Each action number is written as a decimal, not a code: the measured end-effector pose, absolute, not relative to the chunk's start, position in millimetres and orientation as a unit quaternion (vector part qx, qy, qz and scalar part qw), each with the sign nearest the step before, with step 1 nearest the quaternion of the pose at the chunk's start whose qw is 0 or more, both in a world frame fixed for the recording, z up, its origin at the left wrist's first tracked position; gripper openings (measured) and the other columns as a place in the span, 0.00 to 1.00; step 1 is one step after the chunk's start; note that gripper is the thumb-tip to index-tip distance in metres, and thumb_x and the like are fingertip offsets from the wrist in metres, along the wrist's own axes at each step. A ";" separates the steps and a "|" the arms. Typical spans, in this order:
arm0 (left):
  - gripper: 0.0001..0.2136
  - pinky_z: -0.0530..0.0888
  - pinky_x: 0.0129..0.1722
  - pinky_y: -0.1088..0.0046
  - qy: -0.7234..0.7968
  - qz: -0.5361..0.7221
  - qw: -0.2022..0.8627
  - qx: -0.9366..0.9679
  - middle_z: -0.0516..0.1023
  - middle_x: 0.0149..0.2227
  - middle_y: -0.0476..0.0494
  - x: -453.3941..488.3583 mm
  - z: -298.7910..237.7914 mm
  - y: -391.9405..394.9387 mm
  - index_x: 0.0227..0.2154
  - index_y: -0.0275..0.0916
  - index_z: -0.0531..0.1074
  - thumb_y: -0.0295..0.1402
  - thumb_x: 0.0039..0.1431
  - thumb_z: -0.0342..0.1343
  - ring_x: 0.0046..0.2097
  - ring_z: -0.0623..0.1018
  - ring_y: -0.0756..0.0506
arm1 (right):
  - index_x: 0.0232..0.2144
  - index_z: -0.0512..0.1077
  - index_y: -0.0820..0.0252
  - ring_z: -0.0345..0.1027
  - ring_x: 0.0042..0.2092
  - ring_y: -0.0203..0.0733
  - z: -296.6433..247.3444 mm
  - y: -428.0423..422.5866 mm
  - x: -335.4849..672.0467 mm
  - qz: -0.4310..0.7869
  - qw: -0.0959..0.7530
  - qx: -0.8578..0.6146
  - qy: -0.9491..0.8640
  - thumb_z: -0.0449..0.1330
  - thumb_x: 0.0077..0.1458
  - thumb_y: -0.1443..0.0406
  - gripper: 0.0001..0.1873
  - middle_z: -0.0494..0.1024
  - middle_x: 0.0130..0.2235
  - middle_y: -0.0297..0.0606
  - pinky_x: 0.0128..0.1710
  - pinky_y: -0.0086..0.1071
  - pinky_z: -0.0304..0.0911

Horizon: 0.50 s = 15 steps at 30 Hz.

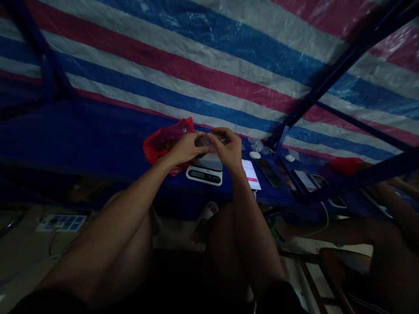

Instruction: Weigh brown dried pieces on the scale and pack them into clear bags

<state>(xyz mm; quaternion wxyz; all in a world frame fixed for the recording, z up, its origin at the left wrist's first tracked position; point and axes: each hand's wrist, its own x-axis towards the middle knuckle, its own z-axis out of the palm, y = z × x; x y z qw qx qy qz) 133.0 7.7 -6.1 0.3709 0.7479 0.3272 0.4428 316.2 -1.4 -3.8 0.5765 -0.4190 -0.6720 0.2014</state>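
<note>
A small clear plastic bag (204,141) is pinched between my two hands over a digital scale. My left hand (189,147) has its fingers closed on the bag's left side, and my right hand (229,148) grips its right side, fingers bent. What the bag contains is too dark to make out. Below them sits the white scale (204,176), its small display facing me and its grey plate partly covered by my hands. Touching the scale's left side is an open red plastic bag (151,149) with reddish-brown small pieces (167,144) inside.
Right of the scale lie a lit phone (250,173), a dark phone (270,172), a white rounded case (254,155) and crumpled clear bags (257,145). A blue metal frame (303,107) stands over the blue table (81,135). Another person's leg (347,231) is at right.
</note>
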 end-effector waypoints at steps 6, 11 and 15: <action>0.21 0.75 0.40 0.67 0.339 0.470 0.343 0.739 0.85 0.40 0.43 131.9 -5.9 12.2 0.46 0.37 0.81 0.46 0.55 0.72 0.40 0.81 0.42 | 0.49 0.80 0.52 0.79 0.48 0.47 -7.9 -3.4 326.6 0.225 0.596 -0.399 -0.660 0.70 0.58 0.41 0.27 0.84 0.48 0.42 0.51 0.44 0.77; 0.24 0.77 0.47 0.64 0.348 0.469 0.320 0.746 0.87 0.46 0.40 127.1 -6.8 12.9 0.50 0.36 0.82 0.46 0.55 0.73 0.46 0.83 0.39 | 0.55 0.79 0.52 0.79 0.55 0.53 -10.0 -10.1 338.2 0.258 0.545 -0.385 -0.699 0.72 0.56 0.43 0.31 0.83 0.55 0.46 0.53 0.48 0.77; 0.23 0.76 0.55 0.61 0.343 0.460 0.313 0.757 0.87 0.50 0.39 123.9 -7.8 11.3 0.50 0.37 0.82 0.43 0.55 0.73 0.52 0.83 0.37 | 0.60 0.76 0.53 0.80 0.55 0.54 -11.6 -13.3 346.9 0.285 0.516 -0.403 -0.700 0.74 0.54 0.48 0.36 0.83 0.55 0.48 0.52 0.48 0.78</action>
